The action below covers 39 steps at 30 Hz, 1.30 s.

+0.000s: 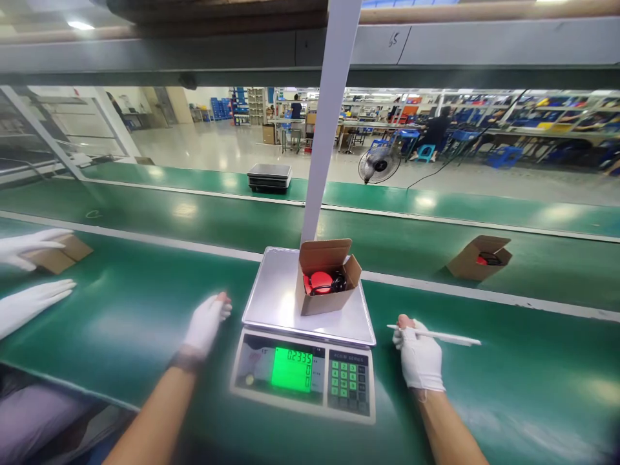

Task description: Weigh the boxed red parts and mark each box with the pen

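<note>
A digital scale (pixel 271 310) with a lit green display stands on the green bench before me. On its metal pan rests an open cardboard box (pixel 323 305) holding a red item (pixel 320 282) and a coiled black cable (pixel 339 282). To the left of the scale, my left hand (pixel 206 323) in a white glove lies over the bench, fingers loosely closed and nothing visible in them. On the right side, my gloved right hand (pixel 420 355) grips a white pen (pixel 453 337) held sideways. Neither hand touches the box or the scale.
Another open box (pixel 477 258) with red and black contents sits at the right on the conveyor belt (pixel 411 242). A co-worker's gloved hands (pixel 33 297) are around a carton (pixel 61 253) at the left. A white post (pixel 329 116) rises behind the scale; another scale (pixel 269 177) stands farther back.
</note>
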Tool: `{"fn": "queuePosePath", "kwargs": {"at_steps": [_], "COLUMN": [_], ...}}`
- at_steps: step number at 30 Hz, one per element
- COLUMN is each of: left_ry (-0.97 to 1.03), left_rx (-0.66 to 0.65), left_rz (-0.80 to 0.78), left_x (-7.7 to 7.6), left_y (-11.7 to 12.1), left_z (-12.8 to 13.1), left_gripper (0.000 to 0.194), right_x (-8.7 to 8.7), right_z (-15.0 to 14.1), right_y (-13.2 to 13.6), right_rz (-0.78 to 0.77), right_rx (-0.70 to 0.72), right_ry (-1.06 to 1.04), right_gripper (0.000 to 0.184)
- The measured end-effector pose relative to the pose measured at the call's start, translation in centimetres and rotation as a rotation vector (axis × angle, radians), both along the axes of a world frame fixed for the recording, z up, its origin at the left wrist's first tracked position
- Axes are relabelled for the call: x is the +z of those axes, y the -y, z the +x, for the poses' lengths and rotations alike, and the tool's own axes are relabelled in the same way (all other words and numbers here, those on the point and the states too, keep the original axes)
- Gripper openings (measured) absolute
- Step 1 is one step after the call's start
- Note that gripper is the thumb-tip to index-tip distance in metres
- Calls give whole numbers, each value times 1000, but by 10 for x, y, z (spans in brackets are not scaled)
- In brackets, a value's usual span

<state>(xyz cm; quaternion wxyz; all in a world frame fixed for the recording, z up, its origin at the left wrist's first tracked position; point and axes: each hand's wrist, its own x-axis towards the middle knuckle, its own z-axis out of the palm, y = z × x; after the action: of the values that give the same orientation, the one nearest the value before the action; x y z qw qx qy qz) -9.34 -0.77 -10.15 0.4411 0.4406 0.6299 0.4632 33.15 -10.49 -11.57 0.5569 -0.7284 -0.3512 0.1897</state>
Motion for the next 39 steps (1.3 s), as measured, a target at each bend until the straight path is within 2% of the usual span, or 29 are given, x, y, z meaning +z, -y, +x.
{"fn": "queuePosePath", "kwargs": {"at_steps": [3,5,9,11,12,15,17,19,22,27,39], "left_ry": [-13,-50,-192,-305,-363,-412,-284,-106,39,84,118], "left_rx": [37,-19,-326,-450,-465,-400,-415,-491,-560,-569,-600], "left_rz": [62,140,334,401,425,472,452,400,396,453,395], "left_x": [33,60,111,126,130,130,123,117,113,113,110], "left_y": [-4,-2,10,17,19,17,11,5,1,1,0], "left_z": [-5,5,59,90,104,128,131,129,126,127,125], "left_gripper": [50,48,41,38,37,37,40,39,38,38,40], "right_x": [41,77,146,166,173,181,183,187,191,189,187], "right_z": [-3,-14,-62,-89,-102,-126,-132,-135,-140,-152,-157], "right_y": [0,2,3,-3,-8,-24,-33,-38,-43,-53,-57], "right_rz": [172,271,414,409,393,292,203,128,84,72,102], "right_rx": [41,76,306,439,493,627,694,731,769,755,717], "right_ry": [-37,18,190,259,280,291,309,345,368,402,528], "right_gripper": [37,32,23,21,22,29,32,31,31,30,29]}}
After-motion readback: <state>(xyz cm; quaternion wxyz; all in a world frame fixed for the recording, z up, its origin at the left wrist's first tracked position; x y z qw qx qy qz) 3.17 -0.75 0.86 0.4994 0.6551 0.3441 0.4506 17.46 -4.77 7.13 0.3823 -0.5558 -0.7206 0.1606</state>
